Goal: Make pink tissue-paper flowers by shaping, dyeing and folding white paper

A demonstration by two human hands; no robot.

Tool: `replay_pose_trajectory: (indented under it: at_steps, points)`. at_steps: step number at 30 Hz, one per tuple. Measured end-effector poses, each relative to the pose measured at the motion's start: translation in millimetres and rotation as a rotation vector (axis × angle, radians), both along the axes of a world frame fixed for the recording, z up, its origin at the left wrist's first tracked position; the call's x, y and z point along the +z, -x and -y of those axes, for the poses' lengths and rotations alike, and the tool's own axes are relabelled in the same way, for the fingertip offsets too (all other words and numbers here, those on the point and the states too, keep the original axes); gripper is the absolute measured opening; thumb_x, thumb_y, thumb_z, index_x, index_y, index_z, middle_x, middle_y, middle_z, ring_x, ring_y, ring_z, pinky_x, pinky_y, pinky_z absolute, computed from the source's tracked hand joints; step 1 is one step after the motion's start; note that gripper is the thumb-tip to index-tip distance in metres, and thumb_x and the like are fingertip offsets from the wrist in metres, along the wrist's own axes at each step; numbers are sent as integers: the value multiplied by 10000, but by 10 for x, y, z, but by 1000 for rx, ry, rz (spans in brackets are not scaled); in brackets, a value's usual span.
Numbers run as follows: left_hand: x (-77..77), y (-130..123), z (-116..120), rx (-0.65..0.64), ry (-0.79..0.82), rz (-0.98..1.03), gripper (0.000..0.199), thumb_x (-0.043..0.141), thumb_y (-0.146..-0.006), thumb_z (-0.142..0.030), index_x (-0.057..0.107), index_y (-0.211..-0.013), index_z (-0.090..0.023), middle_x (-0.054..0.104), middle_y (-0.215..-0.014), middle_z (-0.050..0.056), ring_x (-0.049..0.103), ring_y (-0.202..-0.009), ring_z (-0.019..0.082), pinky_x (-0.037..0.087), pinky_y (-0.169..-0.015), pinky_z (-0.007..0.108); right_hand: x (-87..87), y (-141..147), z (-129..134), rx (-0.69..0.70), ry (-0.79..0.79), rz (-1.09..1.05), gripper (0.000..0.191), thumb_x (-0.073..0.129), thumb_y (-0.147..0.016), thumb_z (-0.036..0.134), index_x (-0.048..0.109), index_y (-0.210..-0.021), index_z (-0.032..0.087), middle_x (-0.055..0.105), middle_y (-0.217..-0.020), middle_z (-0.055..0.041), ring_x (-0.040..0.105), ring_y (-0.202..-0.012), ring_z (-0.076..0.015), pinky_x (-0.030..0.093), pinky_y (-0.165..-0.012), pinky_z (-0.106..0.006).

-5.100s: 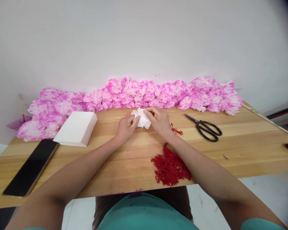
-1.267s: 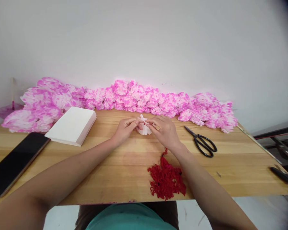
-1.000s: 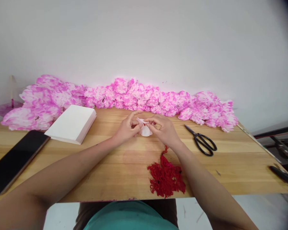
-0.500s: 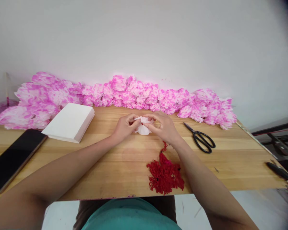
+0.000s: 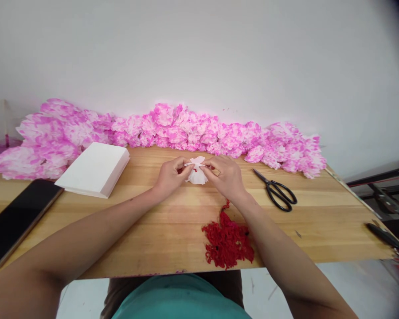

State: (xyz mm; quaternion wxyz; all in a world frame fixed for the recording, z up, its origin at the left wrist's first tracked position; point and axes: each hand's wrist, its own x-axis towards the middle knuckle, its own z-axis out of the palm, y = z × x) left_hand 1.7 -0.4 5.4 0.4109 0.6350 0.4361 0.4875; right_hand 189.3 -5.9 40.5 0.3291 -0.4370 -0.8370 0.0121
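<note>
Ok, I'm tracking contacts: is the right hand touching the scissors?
Apart: the head view shows wooden table between the right hand and the scissors.

Both hands, left [image 5: 173,175] and right [image 5: 224,175], pinch white paper [image 5: 198,178]; red bit [image 5: 195,169] near its middle. Bearings from paper: pink-white flowers [image 5: 186,128], roughly 10 through 2; white stack [image 5: 95,167], 9; phone [image 5: 21,221], 8:30; scissors [image 5: 268,182], just past 3; red yarn [image 5: 226,243], 5.

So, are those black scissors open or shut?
Shut: the scissors lie on the table with their blades together, showing as one narrow shape tapering to a single tip.
</note>
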Motion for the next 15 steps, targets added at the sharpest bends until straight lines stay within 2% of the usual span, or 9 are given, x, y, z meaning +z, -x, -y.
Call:
replay_pose_trajectory:
  at_steps: [7,11,13,15]
  points:
    - [32,4,21,-4,13,6,218,613,-828,-371,644,-805,-157,620,-620,-7,531,-542,107,383,-525,210,-8,21,-3,-30,30,-20,236,630,-900,394,622,-747,214,674,-730,-10,579,-721,-176,370,-696,-323]
    - [47,8,27,-9,21,14,223,608,-825,-376,645,-802,-157,609,-599,-12,519,-526,105,381,-517,210,11,12,5,-8,54,-34,248,681,-853,464,661,-911,223,699,-809,-18,614,-782,-189,392,-736,-328]
    - [43,9,25,-2,17,6,223,606,-826,-376,645,-798,-158,605,-588,-12,520,-523,107,379,-512,209,20,7,12,14,46,-27,272,687,-851,453,666,-1004,229,706,-845,-23,623,-813,-196,401,-754,-333]
    - [34,10,19,5,11,2,229,602,-829,-379,648,-805,-156,630,-622,1,538,-540,112,389,-519,211,24,5,15,30,21,-21,199,653,-885,398,674,-989,229,707,-839,-23,621,-817,-194,404,-760,-335]
